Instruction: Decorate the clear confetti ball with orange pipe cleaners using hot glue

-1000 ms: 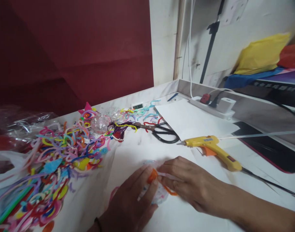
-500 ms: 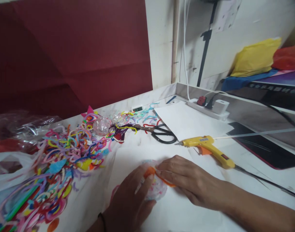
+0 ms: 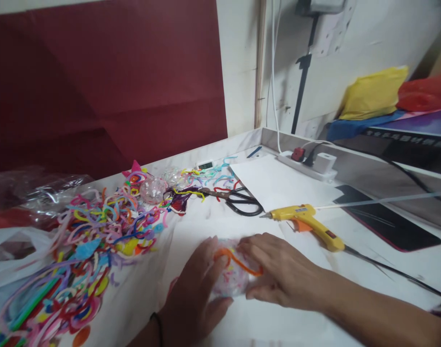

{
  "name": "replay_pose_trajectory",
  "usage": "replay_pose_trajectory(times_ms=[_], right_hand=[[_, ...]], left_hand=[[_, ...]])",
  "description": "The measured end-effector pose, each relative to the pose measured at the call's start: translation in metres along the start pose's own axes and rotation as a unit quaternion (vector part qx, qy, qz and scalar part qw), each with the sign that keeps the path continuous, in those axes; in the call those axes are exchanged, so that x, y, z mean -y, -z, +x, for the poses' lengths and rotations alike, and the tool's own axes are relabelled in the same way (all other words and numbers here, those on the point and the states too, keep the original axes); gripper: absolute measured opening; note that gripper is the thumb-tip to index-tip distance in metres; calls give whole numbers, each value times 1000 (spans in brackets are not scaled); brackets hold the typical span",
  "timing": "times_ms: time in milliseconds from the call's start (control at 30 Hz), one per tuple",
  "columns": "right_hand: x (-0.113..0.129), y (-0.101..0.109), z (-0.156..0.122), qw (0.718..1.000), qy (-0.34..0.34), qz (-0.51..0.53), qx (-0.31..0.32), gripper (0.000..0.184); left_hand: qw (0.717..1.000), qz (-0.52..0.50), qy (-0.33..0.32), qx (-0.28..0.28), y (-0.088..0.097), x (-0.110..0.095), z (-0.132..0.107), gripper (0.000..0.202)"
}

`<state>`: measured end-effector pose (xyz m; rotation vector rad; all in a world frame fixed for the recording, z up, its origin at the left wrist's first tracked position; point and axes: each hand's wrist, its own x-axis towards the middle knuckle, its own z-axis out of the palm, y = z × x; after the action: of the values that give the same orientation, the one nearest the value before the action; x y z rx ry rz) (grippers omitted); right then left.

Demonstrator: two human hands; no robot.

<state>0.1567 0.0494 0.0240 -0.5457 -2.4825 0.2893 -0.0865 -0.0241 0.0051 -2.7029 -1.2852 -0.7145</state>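
Observation:
Between my hands, on white paper (image 3: 271, 318), is a clear plastic ball (image 3: 230, 284) with coloured bits showing in it. An orange pipe cleaner (image 3: 242, 264) lies across its top, curled into a loop at the left end. My left hand (image 3: 191, 284) curves around the ball's left side, thumb pressing near that loop. Around the right side, my right hand (image 3: 283, 270) grips with fingers at the top and thumb low. The strip's right end reaches close to my right fingers. Slight blur hides where the fingertips touch.
A yellow glue gun (image 3: 310, 224) lies right of the hands, its cord trailing right. Black-handled scissors (image 3: 244, 205) rest beyond. Tangled pipe cleaners (image 3: 108, 217) cover the left side. A power strip (image 3: 307, 166) and a dark flat device (image 3: 394, 221) are at the right.
My right hand has opened wider and come round the ball's right side, its thumb now low. More of the orange pipe cleaner shows, now looped under my left thumb. The view has shifted slightly.

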Motion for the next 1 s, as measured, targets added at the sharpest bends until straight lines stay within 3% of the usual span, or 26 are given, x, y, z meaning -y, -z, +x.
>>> replay_pose_trajectory(times_ms=[233,433,767,1000], right_hand=[[-5,-3,3,997,-11,76,17,45],[-15,8,6,994,-21,100,46,51],[-22,6,5,995,-36,83,32,46],[-23,6,5,996,-33,81,16,42]], left_hand=[[990,-65,109,-62,-7,-2,4,82],[986,-63,109,-112,-5,-8,6,72],[995,-27,90,-37,4,1,10,66],[994,-65,70,-52,13,9,18,45]])
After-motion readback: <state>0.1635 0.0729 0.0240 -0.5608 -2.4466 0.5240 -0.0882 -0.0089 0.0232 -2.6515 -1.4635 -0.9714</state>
